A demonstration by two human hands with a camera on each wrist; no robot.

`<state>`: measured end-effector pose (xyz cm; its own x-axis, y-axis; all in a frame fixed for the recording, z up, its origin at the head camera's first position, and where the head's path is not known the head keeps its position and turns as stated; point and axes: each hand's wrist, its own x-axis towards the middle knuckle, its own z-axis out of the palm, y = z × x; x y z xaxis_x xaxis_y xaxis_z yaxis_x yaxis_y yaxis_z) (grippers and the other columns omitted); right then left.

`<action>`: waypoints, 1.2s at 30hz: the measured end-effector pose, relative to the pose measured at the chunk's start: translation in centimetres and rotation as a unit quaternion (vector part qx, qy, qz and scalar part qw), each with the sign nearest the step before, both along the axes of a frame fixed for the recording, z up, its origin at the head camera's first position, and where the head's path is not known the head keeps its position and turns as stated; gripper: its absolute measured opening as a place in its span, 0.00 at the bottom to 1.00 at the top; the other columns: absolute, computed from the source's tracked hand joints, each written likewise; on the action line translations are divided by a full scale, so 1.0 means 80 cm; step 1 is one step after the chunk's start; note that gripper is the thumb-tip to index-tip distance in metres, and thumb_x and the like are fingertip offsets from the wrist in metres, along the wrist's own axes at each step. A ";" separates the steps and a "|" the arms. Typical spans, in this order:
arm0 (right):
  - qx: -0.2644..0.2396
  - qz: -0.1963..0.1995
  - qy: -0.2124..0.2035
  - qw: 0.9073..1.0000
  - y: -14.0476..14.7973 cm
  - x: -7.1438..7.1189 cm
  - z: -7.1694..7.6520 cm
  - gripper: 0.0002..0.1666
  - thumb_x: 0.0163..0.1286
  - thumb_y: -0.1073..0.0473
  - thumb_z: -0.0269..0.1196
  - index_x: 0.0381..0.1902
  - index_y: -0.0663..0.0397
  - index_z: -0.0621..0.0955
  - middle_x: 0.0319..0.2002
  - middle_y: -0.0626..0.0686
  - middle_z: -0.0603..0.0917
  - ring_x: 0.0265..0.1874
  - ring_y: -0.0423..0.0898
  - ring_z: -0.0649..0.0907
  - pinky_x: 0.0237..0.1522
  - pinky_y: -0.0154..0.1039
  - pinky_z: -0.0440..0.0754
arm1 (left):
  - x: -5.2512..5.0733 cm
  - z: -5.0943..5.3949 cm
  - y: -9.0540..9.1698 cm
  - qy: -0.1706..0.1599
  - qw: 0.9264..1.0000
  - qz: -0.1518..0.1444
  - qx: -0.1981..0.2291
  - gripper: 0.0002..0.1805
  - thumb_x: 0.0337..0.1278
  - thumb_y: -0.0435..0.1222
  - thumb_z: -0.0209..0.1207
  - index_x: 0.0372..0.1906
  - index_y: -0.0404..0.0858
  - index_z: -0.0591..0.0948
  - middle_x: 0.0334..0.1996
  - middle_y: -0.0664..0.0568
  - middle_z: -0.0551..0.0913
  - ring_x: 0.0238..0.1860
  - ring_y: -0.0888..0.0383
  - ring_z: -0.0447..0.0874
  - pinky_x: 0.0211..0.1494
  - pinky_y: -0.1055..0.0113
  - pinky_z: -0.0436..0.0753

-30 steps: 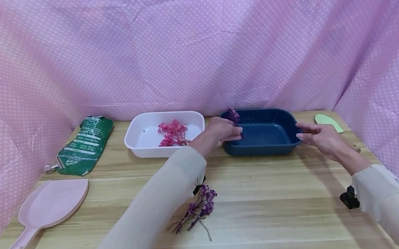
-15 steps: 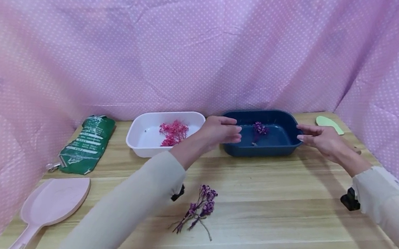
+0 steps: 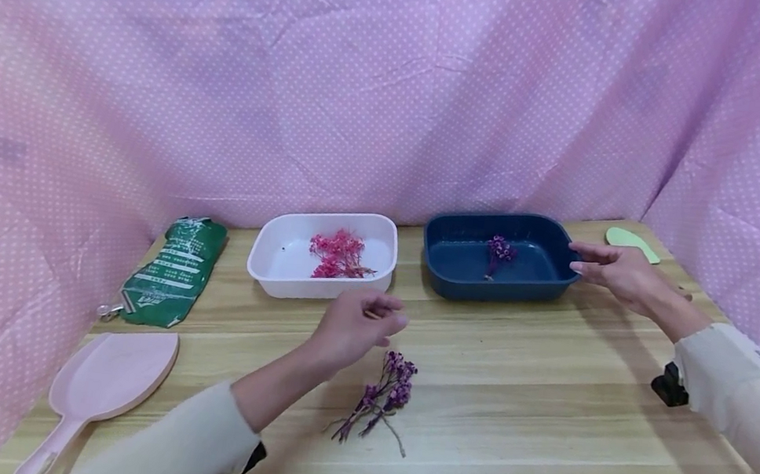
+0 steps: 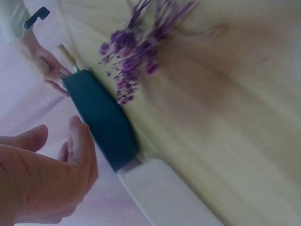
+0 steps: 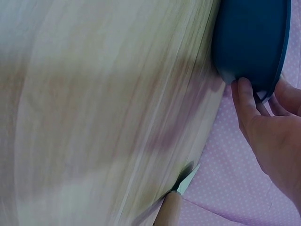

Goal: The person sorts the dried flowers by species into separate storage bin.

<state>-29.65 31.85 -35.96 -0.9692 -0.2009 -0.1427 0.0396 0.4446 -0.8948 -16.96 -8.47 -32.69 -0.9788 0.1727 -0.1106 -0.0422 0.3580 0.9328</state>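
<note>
My left hand (image 3: 356,327) hovers over the table with loosely curled fingers and nothing in them. Just below and to its right lies a bunch of purple dried flowers (image 3: 383,395) with thin stems, seen also in the left wrist view. My right hand (image 3: 620,276) touches the right end of a dark blue tub (image 3: 497,291), its fingertips (image 5: 245,85) against the outer end wall. Inside that tub is a sprig of purple dried flowers (image 3: 500,250). Left of it stands a white tub (image 3: 274,287) holding pink dried flowers (image 3: 338,252).
A green printed pouch (image 3: 175,271) lies at the left, behind a pink dustpan-like scoop (image 3: 114,370). A pale green blade (image 3: 629,240) with a wooden handle (image 5: 169,209) lies beyond my right hand. Pink dotted cloth (image 3: 369,93) hangs behind the table.
My left hand let go of the purple sprig inside the blue tub, then drew back toward me and left, above the flowers on the table. My right hand stayed at the tub's end.
</note>
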 end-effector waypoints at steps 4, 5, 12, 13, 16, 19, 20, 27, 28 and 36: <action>0.011 0.000 0.001 1.000 0.000 0.000 0.000 0.39 0.71 0.54 0.60 0.72 0.63 0.60 0.72 0.63 0.58 0.63 0.41 0.70 0.49 0.22 0.76 | 0.015 -0.009 -0.025 -0.015 0.999 0.033 -0.020 0.13 0.60 0.32 0.62 0.49 0.32 0.82 0.37 0.46 0.82 0.37 0.53 0.84 0.39 0.66 0.86; 0.014 0.001 0.001 1.000 0.000 0.000 0.001 0.39 0.71 0.54 0.60 0.72 0.63 0.59 0.72 0.63 0.57 0.66 0.46 0.67 0.49 0.22 0.76 | 0.017 -0.011 -0.030 -0.021 0.999 0.040 -0.022 0.13 0.59 0.31 0.62 0.48 0.31 0.82 0.36 0.45 0.82 0.36 0.52 0.84 0.39 0.65 0.86; 0.002 0.000 -0.003 1.000 -0.001 0.000 0.002 0.38 0.71 0.55 0.60 0.72 0.63 0.59 0.72 0.63 0.57 0.57 0.30 0.72 0.50 0.23 0.76 | 0.031 -0.027 -0.050 -0.080 0.996 0.025 -0.038 0.15 0.56 0.28 0.63 0.48 0.25 0.81 0.31 0.44 0.82 0.30 0.52 0.84 0.36 0.62 0.86; -0.001 -0.002 -0.003 1.000 -0.001 0.000 0.002 0.38 0.71 0.55 0.60 0.72 0.63 0.60 0.72 0.63 0.57 0.54 0.26 0.72 0.49 0.23 0.77 | 0.033 -0.031 -0.051 -0.086 0.995 0.014 -0.046 0.16 0.56 0.29 0.64 0.48 0.26 0.81 0.31 0.45 0.82 0.30 0.52 0.84 0.36 0.62 0.86; -0.003 -0.004 0.000 1.000 0.000 0.000 0.002 0.38 0.70 0.56 0.61 0.72 0.64 0.60 0.72 0.64 0.57 0.53 0.25 0.72 0.49 0.23 0.77 | 0.040 -0.044 -0.050 -0.086 0.993 -0.016 -0.078 0.17 0.53 0.34 0.68 0.47 0.28 0.82 0.29 0.47 0.83 0.27 0.54 0.83 0.33 0.63 0.85; -0.008 -0.005 0.001 1.000 -0.001 0.000 0.001 0.39 0.70 0.56 0.61 0.72 0.65 0.60 0.72 0.64 0.58 0.52 0.25 0.73 0.49 0.23 0.77 | 0.045 -0.053 -0.045 -0.070 0.990 -0.036 -0.119 0.17 0.46 0.34 0.72 0.42 0.31 0.84 0.26 0.50 0.81 0.25 0.58 0.79 0.30 0.66 0.82; -0.009 -0.005 0.001 1.000 0.000 0.000 0.001 0.39 0.70 0.56 0.61 0.71 0.65 0.60 0.72 0.64 0.58 0.51 0.24 0.73 0.49 0.23 0.77 | 0.046 -0.055 -0.043 -0.063 0.989 -0.042 -0.129 0.16 0.44 0.33 0.73 0.40 0.31 0.84 0.25 0.50 0.80 0.24 0.59 0.78 0.29 0.67 0.81; -0.007 0.000 -0.007 1.000 0.000 -0.001 0.002 0.39 0.70 0.56 0.61 0.72 0.64 0.59 0.72 0.63 0.57 0.46 0.19 0.72 0.50 0.23 0.76 | 0.051 -0.057 -0.035 -0.035 0.985 -0.077 -0.149 0.13 0.38 0.20 0.67 0.33 0.31 0.82 0.23 0.50 0.78 0.25 0.59 0.74 0.25 0.70 0.78; -0.007 0.002 -0.007 1.000 0.000 -0.001 0.002 0.39 0.70 0.56 0.61 0.72 0.64 0.59 0.72 0.63 0.57 0.46 0.19 0.72 0.50 0.23 0.76 | 0.051 -0.057 -0.035 -0.035 0.985 -0.080 -0.150 0.13 0.37 0.18 0.66 0.33 0.31 0.82 0.23 0.50 0.78 0.25 0.59 0.74 0.25 0.70 0.77; -0.011 0.006 -0.011 1.000 0.001 -0.001 0.001 0.39 0.70 0.57 0.61 0.72 0.64 0.59 0.72 0.63 0.57 0.46 0.19 0.72 0.50 0.23 0.76 | 0.049 -0.048 -0.042 -0.102 0.986 -0.079 -0.110 0.13 0.42 0.18 0.65 0.37 0.30 0.81 0.26 0.47 0.78 0.24 0.58 0.76 0.25 0.65 0.83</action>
<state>-29.77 31.91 -35.88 -0.9632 -0.2165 -0.1593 0.0536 0.4261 -0.9031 -13.06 -11.79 -36.50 -0.8951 0.2711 -0.3540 -0.1482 0.5679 0.8096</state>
